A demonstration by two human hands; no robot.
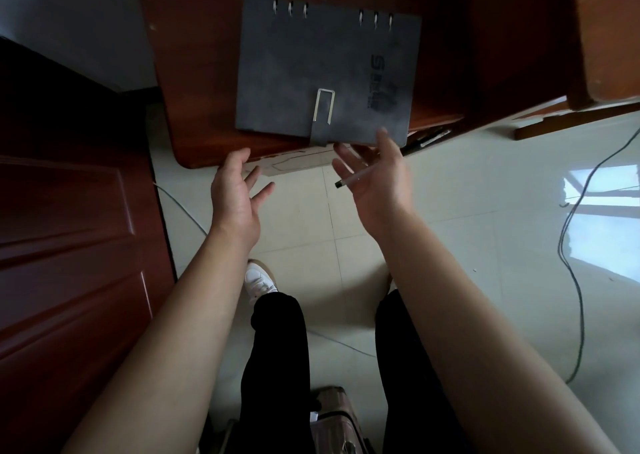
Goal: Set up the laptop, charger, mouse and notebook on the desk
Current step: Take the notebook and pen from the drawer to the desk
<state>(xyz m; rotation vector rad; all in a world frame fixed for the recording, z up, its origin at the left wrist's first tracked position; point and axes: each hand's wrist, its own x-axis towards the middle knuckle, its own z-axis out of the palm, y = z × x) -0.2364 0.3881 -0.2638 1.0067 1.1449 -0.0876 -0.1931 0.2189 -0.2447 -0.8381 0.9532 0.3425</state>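
Observation:
A grey ring-bound notebook (325, 69) with a strap clasp lies shut on the reddish wooden desk (201, 83), its near edge over the desk's front edge. My left hand (235, 197) hovers just below the desk's front edge, left of the clasp, with its fingers spread and holding nothing. My right hand (377, 180) is at the notebook's near right corner with its fingers stretched toward it, and a white pen (353, 178) with a dark tip is held across its palm. No laptop, charger or mouse is in view.
A dark red door (69, 252) stands close on the left. A black cable (571, 273) trails over the pale tiled floor at the right. A pink suitcase (336, 419) sits behind my legs. Wooden furniture (606, 38) fills the top right. Dark pens (429, 138) show under the desk edge.

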